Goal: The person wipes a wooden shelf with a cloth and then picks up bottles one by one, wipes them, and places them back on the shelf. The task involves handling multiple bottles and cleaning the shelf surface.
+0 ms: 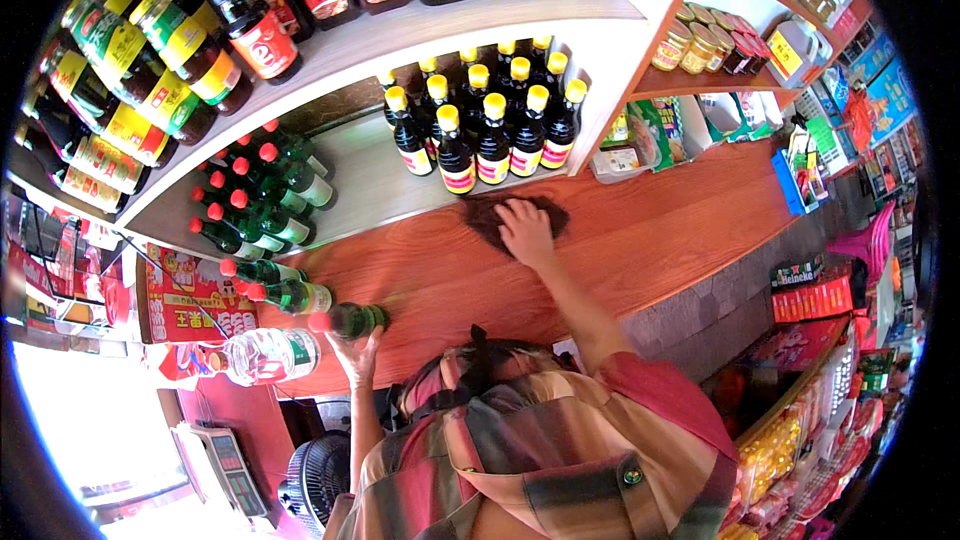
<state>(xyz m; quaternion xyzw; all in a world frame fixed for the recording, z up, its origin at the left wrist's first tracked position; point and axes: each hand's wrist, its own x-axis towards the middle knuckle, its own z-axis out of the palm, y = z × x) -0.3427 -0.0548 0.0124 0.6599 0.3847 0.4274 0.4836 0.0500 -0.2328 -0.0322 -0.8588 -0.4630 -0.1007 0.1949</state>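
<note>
My left hand (360,351) is closed around a green glass bottle with a red cap (358,321), over the left part of the reddish wooden counter (442,292). Two more green bottles (296,296) lie or stand just beyond it, close to the shelf edge. With fingers spread, my right hand (525,229) presses on a dark cloth (487,219) lying on the counter in front of the shelf. Dark bottles with yellow caps (493,142) stand in rows on the low shelf behind that cloth.
More red-capped green bottles (262,199) fill the low shelf's left end. A large clear plastic bottle (274,355) and a red printed carton (199,300) are at the left. Sauce bottles line the upper shelf (450,22). A clear plastic tub (624,161) sits right of the yellow-capped bottles.
</note>
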